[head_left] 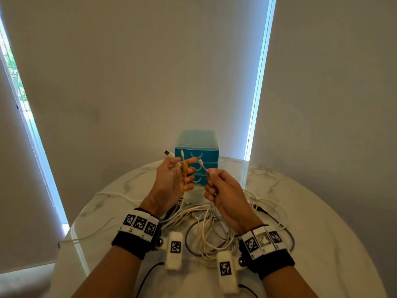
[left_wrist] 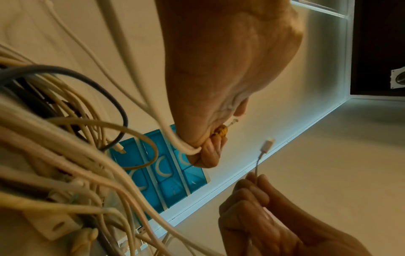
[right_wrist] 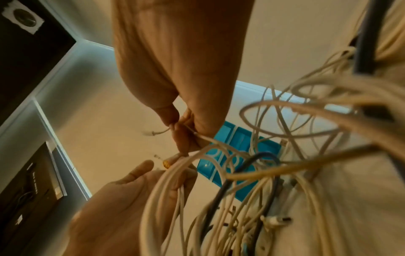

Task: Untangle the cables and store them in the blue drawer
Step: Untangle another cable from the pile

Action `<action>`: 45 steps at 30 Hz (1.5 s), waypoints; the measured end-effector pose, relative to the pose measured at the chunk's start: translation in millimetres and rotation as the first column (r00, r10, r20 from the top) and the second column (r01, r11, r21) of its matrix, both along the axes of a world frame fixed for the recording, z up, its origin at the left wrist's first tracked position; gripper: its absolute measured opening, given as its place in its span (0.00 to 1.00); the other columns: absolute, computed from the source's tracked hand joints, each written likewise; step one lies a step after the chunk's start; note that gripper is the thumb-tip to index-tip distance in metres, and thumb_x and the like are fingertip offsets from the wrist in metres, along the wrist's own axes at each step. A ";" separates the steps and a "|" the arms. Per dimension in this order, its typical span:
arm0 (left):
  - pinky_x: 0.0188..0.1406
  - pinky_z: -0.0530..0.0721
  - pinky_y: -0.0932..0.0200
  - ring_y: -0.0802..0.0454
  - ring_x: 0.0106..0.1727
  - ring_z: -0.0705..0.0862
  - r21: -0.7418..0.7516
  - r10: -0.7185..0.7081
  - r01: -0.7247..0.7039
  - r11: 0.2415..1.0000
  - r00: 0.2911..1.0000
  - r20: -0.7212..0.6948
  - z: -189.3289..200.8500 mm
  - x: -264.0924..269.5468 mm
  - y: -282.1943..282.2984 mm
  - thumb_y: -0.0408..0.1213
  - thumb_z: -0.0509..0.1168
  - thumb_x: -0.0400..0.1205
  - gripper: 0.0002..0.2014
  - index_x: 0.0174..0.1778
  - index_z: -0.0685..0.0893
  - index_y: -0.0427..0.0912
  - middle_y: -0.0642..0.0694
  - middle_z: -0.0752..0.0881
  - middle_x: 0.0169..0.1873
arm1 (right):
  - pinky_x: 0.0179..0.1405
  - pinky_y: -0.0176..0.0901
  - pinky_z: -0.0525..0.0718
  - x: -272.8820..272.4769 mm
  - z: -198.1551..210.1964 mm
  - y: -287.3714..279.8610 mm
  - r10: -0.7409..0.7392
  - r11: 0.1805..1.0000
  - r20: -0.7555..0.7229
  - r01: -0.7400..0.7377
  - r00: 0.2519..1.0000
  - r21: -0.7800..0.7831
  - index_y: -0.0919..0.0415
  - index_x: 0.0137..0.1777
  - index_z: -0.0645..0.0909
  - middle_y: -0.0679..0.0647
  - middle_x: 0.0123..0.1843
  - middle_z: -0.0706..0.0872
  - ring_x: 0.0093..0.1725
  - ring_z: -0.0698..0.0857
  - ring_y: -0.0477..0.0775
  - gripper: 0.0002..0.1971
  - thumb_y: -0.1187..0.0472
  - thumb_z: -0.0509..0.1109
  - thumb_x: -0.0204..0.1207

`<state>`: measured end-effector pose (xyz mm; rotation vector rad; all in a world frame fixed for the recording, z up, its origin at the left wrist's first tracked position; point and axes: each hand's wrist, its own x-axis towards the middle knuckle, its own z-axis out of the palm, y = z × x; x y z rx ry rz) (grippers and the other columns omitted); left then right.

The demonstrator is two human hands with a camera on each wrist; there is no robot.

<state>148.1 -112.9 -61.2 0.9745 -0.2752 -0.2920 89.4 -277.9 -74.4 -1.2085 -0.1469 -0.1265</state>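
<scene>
We hold our left hand (head_left: 174,179) curled round a bunch of white cable ends, one wrapped in yellow (head_left: 184,168), while our right hand (head_left: 223,194) pinches a thin white cable (head_left: 203,166) just below its plug. Both hands hover above the tangle of cables (head_left: 206,229) on the marble table (head_left: 311,211), with the blue drawer unit (head_left: 196,155) standing just beyond them at the far edge, its drawers closed.

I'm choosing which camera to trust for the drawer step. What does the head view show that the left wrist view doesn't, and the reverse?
Only the head view shows the whole marble table, both wristbands and the drawer unit's top. Only the left wrist view shows up close the white cable looped round the left hand and the right hand's pinch below a small white plug. Both show the blue drawer unit with its drawers closed, and the tangled cables.
</scene>
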 end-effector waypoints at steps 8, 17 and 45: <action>0.34 0.71 0.60 0.57 0.34 0.73 0.345 0.017 -0.067 0.936 0.989 0.145 -8.7 -1.6 -16.8 0.41 0.52 0.94 0.23 0.73 0.87 0.36 0.48 0.79 0.38 | 0.46 0.47 0.91 1.2 -6.7 0.3 -0.126 0.990 0.053 0.129 0.991 -0.056 0.63 0.65 0.82 0.58 0.48 0.93 0.41 0.87 0.49 0.08 0.62 0.68 0.92; 0.41 0.77 0.61 0.52 0.41 0.75 0.515 -0.029 -0.209 0.831 0.909 0.416 -10.5 -12.5 -14.6 0.51 0.61 0.94 0.17 0.65 0.91 0.46 0.39 0.79 0.42 | 0.31 0.39 0.77 3.8 -3.4 -1.1 -0.155 0.969 0.037 0.159 0.987 -0.189 0.45 0.65 0.89 0.49 0.39 0.84 0.33 0.78 0.44 0.11 0.54 0.65 0.93; 0.36 0.77 0.68 0.51 0.40 0.78 0.595 -0.007 -0.265 0.759 0.910 0.415 -15.7 -18.7 -39.3 0.54 0.53 0.97 0.27 0.56 0.88 0.35 0.42 0.81 0.39 | 0.46 0.48 0.90 19.7 -21.8 5.7 -0.350 0.921 0.049 0.353 0.935 -0.163 0.54 0.63 0.83 0.60 0.53 0.93 0.48 0.90 0.55 0.15 0.47 0.57 0.96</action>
